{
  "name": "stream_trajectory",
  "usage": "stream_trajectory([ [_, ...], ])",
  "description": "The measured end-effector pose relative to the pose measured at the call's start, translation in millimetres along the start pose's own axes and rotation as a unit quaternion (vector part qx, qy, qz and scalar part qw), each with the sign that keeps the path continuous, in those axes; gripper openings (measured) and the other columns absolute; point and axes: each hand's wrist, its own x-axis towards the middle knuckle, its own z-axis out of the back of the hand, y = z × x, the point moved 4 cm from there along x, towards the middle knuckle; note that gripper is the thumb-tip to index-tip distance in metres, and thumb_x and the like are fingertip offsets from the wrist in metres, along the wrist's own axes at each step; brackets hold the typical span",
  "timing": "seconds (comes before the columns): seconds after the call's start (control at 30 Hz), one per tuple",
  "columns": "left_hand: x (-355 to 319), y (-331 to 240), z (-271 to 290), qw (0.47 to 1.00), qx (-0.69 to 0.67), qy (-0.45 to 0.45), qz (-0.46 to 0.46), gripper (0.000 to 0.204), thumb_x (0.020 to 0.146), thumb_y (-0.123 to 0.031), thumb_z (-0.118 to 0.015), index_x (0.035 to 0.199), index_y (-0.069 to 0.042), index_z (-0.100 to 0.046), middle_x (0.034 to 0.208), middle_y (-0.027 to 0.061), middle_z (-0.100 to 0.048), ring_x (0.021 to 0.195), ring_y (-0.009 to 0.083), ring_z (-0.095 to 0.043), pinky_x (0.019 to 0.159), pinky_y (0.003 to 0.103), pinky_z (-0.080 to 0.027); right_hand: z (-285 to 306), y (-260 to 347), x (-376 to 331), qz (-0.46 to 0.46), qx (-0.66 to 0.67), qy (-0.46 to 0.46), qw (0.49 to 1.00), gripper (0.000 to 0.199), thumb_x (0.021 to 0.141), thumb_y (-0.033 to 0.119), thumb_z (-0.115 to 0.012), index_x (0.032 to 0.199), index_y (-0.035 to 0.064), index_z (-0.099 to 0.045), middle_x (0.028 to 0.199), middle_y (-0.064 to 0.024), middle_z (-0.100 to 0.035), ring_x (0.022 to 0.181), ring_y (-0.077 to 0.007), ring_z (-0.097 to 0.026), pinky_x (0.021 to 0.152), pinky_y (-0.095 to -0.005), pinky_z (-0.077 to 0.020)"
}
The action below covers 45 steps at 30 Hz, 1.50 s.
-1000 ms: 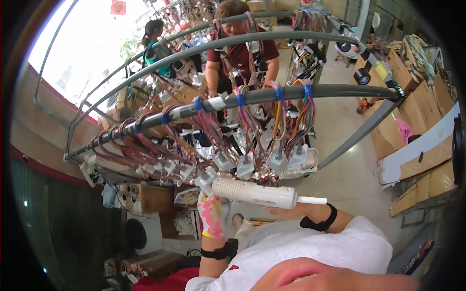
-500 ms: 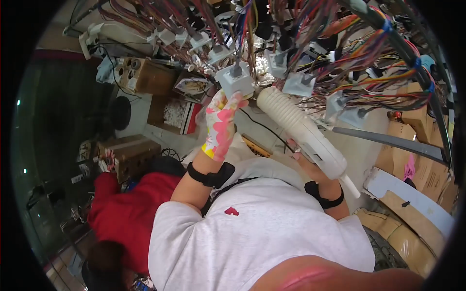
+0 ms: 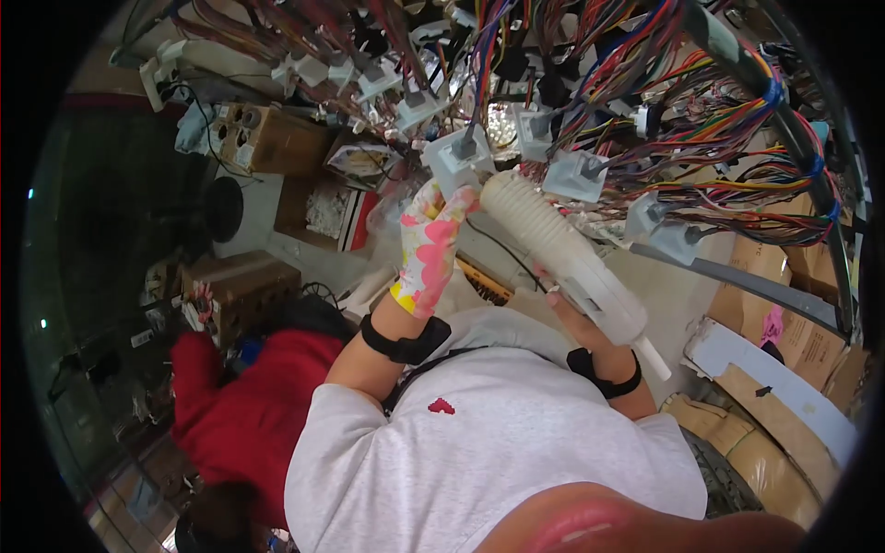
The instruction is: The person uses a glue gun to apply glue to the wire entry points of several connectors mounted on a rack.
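My left hand (image 3: 431, 249), in a white glove with a pink and yellow flower print, pinches the lower end of a white plastic connector housing (image 3: 456, 158) from which colored wires run upward. My right hand (image 3: 572, 309) is bare and wrapped round the handle of a cream hot glue gun (image 3: 572, 263); most of its fingers are hidden behind the tool. The ribbed front of the gun points up and left, close beside the housing. A pale glue stick (image 3: 653, 358) sticks out of its back end.
Bundles of wires with more white housings (image 3: 576, 175) hang from a dark metal frame (image 3: 784, 115). A co-worker in a red top (image 3: 263, 396) is at the left. Cardboard boxes (image 3: 281, 138) stand at the far left, others at the right. A black cable (image 3: 502, 244) hangs behind the gun.
My left hand and the housing have shifted slightly right and down in the picture. The glue gun's back end has moved a little left, its front staying close to the housing.
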Motion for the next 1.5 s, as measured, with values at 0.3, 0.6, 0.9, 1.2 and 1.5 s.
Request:
stream_trajectory([
  [0.3,8,16,7,1.0,0.026,-0.001,-0.004,0.03,0.092,-0.012,-0.053,0.119,0.0,-0.054,0.106,0.0051,-0.061,0.09,0.0111,-0.057,0.079,0.024,-0.044,4,13,0,0.05,0.095,-0.068,0.992,0.035,0.083,0.009,-0.067,0.118,0.0062,-0.061,0.11,-0.0082,-0.066,0.102,-0.0194,-0.063,0.089,-0.0299,-0.0472],
  [0.6,5,13,-1,0.999,-0.032,0.006,0.003,0.029,0.088,-0.014,-0.058,0.114,-0.002,-0.053,0.104,0.0035,-0.06,0.091,0.0108,-0.058,0.078,0.026,-0.047,12,-2,-10,0.001,0.053,0.005,0.999,0.033,0.085,0.014,-0.066,0.117,0.0051,-0.06,0.108,-0.0091,-0.066,0.103,-0.0202,-0.062,0.09,-0.0305,-0.0472],
  [0.9,17,-3,-18,0.998,-0.064,-0.012,0.017,0.018,0.091,-0.019,-0.058,0.104,-0.007,-0.057,0.085,-0.0039,-0.056,0.07,0.0039,-0.047,0.062,0.02,-0.038,13,-11,-11,-0.006,0.138,0.056,0.989,0.052,0.088,0.01,-0.062,0.135,0.0073,-0.042,0.124,-0.0073,-0.057,0.113,-0.0161,-0.054,0.096,-0.031,-0.0428],
  [1.2,21,21,-3,0.996,-0.085,0.013,0.037,0.015,0.09,-0.016,-0.057,0.103,-0.009,-0.053,0.092,0.0001,-0.059,0.074,0.0082,-0.053,0.064,0.023,-0.04,17,13,-7,0.051,0.16,0.05,0.985,0.052,0.091,0.01,-0.057,0.139,0.0082,-0.036,0.129,-0.0079,-0.054,0.115,-0.0147,-0.052,0.097,-0.0292,-0.0411],
  [1.5,28,23,-5,0.996,-0.08,0.0,0.028,0.016,0.09,-0.02,-0.06,0.098,-0.007,-0.056,0.088,-0.0008,-0.058,0.071,0.0079,-0.053,0.066,0.023,-0.044,15,-6,-7,0.025,0.174,0.039,0.984,0.05,0.091,0.012,-0.058,0.137,0.0074,-0.04,0.126,-0.0073,-0.057,0.12,-0.017,-0.049,0.101,-0.0303,-0.0388],
])
